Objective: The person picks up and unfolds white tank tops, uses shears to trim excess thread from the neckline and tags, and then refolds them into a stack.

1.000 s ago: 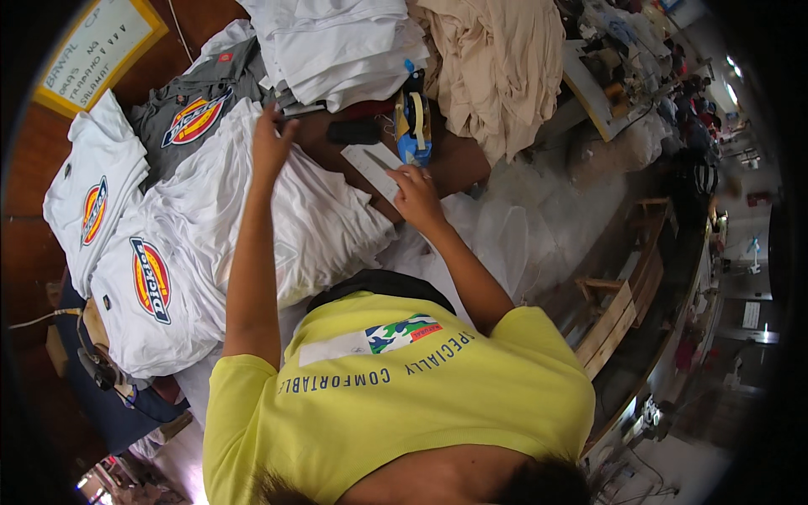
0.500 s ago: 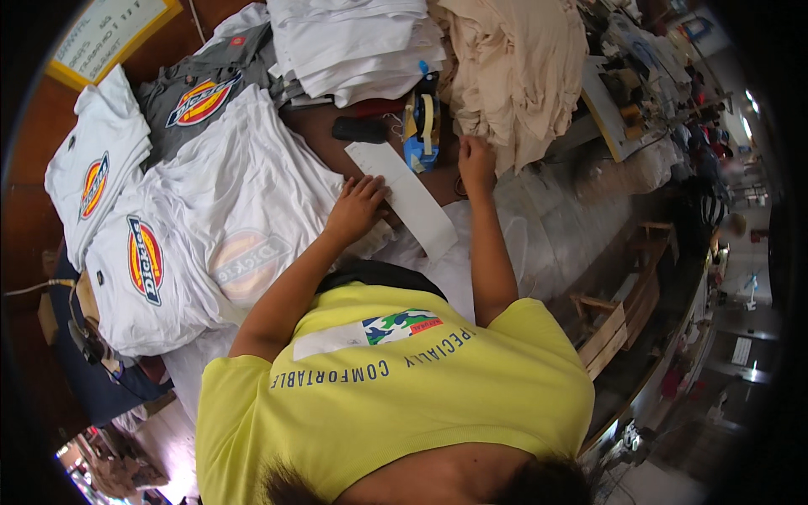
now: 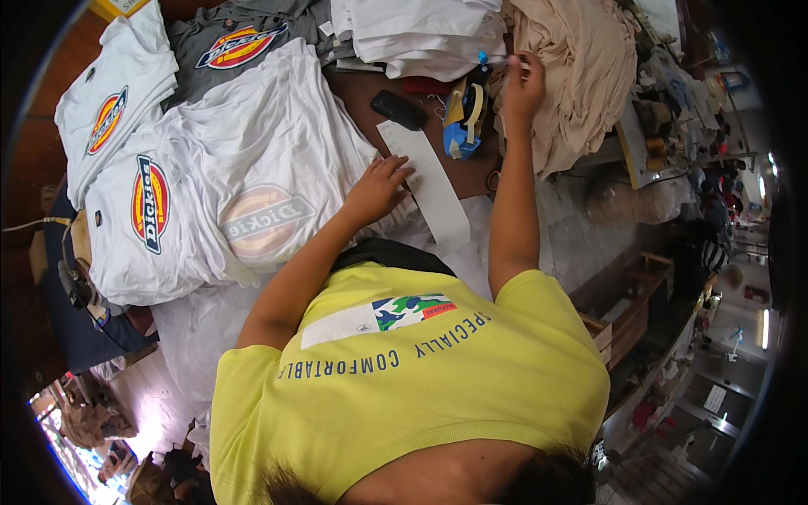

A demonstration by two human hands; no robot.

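Note:
My left hand [image 3: 379,192] lies with its fingers stretched out, the fingertips on the edge of a long white paper strip [image 3: 439,199]. A pile of white T-shirts with a printed emblem [image 3: 278,135] is just left of that hand. My right hand [image 3: 523,88] is raised at the near left edge of a heap of beige cloth [image 3: 581,67], its fingers loosely bent and somewhat apart. Nothing shows in it. Just left of my right wrist stands a blue and yellow tape dispenser [image 3: 464,122]. A dark oblong case [image 3: 398,110] sits at the strip's far end.
A stack of folded white cloth [image 3: 417,34] stands at the back. A grey T-shirt [image 3: 240,42] and another white T-shirt [image 3: 114,101] lie at the far left. Clear plastic sheeting [image 3: 581,210] spreads to the right, near a wooden crate [image 3: 635,307].
My right hand has moved up and away, from beside the dispenser to the beige cloth near the white stack. My left hand stays on the strip. The view has shifted.

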